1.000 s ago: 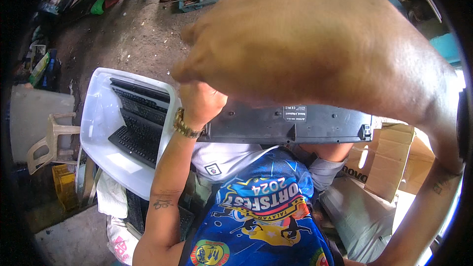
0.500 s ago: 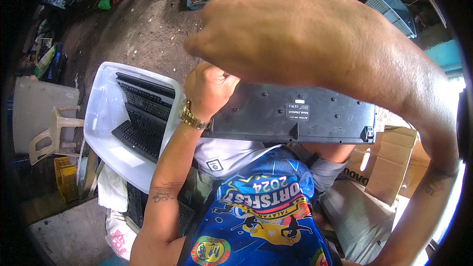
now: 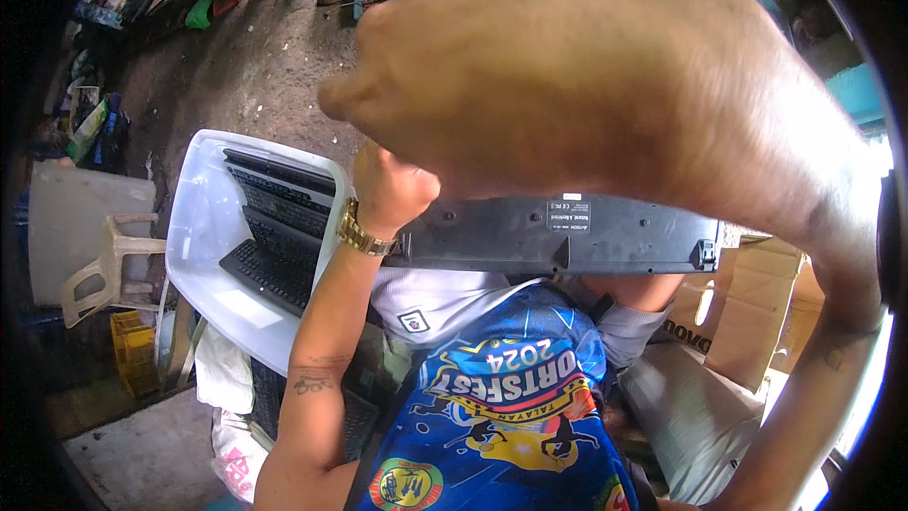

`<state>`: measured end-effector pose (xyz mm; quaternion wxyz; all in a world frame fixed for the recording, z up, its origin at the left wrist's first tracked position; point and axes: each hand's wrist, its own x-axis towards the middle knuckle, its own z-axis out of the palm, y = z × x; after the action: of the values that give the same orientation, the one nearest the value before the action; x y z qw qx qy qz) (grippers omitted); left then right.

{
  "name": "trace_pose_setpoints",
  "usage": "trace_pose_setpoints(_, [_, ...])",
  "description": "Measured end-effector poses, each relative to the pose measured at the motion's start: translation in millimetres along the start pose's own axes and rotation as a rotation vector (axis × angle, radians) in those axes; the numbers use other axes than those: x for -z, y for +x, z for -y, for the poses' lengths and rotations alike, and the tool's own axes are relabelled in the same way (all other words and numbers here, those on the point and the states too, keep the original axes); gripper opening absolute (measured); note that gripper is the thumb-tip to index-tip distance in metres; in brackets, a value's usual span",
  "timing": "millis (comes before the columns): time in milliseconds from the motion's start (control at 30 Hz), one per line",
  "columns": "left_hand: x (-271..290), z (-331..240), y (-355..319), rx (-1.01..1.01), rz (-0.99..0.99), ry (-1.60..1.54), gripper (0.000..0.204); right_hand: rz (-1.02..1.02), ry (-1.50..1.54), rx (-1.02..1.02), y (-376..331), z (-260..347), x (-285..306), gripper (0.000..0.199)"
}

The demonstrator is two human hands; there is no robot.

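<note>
Compared with half a second earlier, the right hand (image 3: 539,76) appears larger and nearer the viewer, covering more of the far part of the keyboard (image 3: 624,244); the left hand (image 3: 397,191) sits slightly lower, while the keyboard keeps its place across the lap (image 3: 449,289). The keyboard is long and black, turned underside up, with small round studs, a printed label (image 3: 570,216) and a foot (image 3: 706,254) at its near right corner; its far edge is hidden. The left hand, below a gold-coloured watch (image 3: 365,235), is curled at the keyboard's left end; whether it is clamped on anything cannot be told. The right hand's fingers are bent, their tips concealed, so its grip cannot be told. Left: a white bin (image 3: 196,251) of black keyboards (image 3: 270,274). Right: a cardboard box (image 3: 757,312).
</note>
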<state>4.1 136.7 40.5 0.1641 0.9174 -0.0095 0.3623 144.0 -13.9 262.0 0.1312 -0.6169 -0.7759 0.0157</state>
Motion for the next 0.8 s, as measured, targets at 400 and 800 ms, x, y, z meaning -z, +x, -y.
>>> trace_pose_setpoints(400, [-23.8,30.6,-37.7,0.038,0.000,0.212,0.048,-0.032,-0.002,-0.031,-6.2,3.9,-0.8,0.022])
trace_pose_setpoints(800, [-1.3,-0.9,-7.5,0.046,0.179,0.064,0.036,-0.099,0.064,-0.062,-12.0,1.6,-2.7,0.023])
